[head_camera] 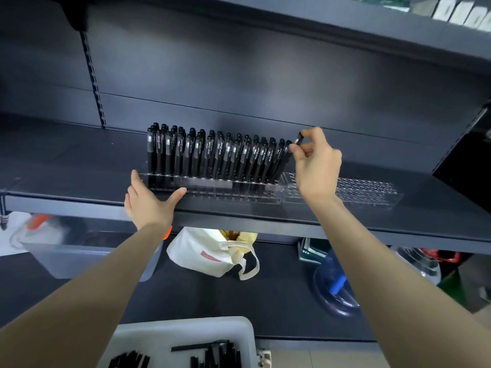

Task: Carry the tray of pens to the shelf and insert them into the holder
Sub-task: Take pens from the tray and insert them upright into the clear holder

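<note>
A clear plastic holder (369, 191) lies along the dark shelf (66, 166). Its left part is packed with several upright black pens (212, 155); its right part shows open holes. My left hand (148, 203) rests flat against the holder's left front corner, fingers apart. My right hand (316, 163) pinches the top of a black pen (299, 139) at the right end of the row, the pen leaning left. A white tray (239, 330) with more loose black pens sits low in view at the bottom centre.
An upper shelf (345, 27) overhangs. Below the pen shelf sit a white cloth bag (207, 256), a clear plastic bin (66, 256), a blue water bottle (334, 288) and boxes at the right.
</note>
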The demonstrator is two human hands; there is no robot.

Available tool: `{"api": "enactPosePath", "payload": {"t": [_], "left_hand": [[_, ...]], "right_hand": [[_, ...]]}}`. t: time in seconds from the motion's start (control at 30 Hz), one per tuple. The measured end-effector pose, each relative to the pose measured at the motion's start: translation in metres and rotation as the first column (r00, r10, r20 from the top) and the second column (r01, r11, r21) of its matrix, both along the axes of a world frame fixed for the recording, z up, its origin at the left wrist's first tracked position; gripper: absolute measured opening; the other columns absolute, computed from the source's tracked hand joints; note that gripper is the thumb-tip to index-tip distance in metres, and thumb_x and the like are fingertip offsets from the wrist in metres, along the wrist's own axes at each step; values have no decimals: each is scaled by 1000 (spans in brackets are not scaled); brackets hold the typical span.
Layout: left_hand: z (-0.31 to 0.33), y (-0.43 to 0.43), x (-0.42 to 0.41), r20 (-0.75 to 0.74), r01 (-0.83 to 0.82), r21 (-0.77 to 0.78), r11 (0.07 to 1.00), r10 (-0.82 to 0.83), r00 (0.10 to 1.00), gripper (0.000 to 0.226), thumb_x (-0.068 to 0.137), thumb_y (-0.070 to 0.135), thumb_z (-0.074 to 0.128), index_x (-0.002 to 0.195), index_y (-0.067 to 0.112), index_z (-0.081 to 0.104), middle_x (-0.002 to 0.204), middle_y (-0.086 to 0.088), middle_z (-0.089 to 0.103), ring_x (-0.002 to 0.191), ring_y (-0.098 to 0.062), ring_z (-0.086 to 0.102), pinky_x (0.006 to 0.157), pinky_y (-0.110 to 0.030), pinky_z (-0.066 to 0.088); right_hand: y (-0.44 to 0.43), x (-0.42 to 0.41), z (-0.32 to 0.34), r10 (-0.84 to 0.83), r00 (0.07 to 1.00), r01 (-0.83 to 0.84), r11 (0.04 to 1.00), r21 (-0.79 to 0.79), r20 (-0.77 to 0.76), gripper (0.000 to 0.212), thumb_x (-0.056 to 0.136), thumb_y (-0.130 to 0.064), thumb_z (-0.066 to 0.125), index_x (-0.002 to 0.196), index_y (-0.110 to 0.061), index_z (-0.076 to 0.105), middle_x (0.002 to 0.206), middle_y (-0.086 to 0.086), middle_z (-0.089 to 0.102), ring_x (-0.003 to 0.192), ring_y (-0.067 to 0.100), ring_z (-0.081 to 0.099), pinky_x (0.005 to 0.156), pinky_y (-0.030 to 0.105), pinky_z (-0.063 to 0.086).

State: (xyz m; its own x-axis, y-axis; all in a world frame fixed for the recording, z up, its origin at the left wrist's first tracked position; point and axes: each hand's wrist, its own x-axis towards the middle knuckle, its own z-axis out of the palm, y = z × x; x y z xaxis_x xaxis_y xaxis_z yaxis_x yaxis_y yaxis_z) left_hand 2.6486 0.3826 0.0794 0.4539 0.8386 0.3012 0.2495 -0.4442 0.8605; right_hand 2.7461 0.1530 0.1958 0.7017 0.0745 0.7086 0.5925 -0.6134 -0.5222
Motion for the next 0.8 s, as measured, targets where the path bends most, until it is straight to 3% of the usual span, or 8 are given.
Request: {"api": "enactPosePath", "payload": {"t": [0.13, 0.43, 0.63, 0.8], "left_hand": [[-2, 0, 0, -8, -11, 14, 1000, 11, 1000, 101, 73, 46, 74, 146, 6, 18, 144, -13, 36, 137, -25, 28, 117, -34, 8], [-1, 0, -1, -19, -18, 7, 1000, 18, 1000, 99, 71, 46, 76, 144, 4, 23, 142, -14, 38, 137, -26, 28, 117, -36, 10], [-1, 1, -3, -40, 10, -10, 1000, -10, 999, 99, 73, 45, 75, 144, 2, 21, 143, -15, 38, 137, -28, 28, 117, -39, 12], [3, 6, -26, 3, 204, -110, 973, -205, 979, 102, 80, 32, 72, 149, 6, 2, 153, -13, 20, 141, -26, 20, 116, -39, 20]], "right_hand": [[6, 2, -5, -2, 998, -9, 988, -157, -69, 25, 93, -16, 57, 117, -11, 58, 92, 12, 71, 85, 37, 62, 78, 42, 49], [8, 4, -3, -14, 987, -35, 952, -304, -157, 27, 95, -10, 50, 121, -10, 57, 98, 19, 68, 90, 39, 61, 80, 43, 51], [8, -3, -7, -18, 982, -29, 969, -246, -190, 36, 97, -14, 48, 133, -16, 50, 102, 20, 68, 96, 39, 59, 86, 45, 49], [8, -24, -18, -13, 978, -21, 987, -162, -209, 34, 96, -18, 51, 129, -15, 51, 91, 13, 71, 89, 33, 62, 82, 38, 49]]}}
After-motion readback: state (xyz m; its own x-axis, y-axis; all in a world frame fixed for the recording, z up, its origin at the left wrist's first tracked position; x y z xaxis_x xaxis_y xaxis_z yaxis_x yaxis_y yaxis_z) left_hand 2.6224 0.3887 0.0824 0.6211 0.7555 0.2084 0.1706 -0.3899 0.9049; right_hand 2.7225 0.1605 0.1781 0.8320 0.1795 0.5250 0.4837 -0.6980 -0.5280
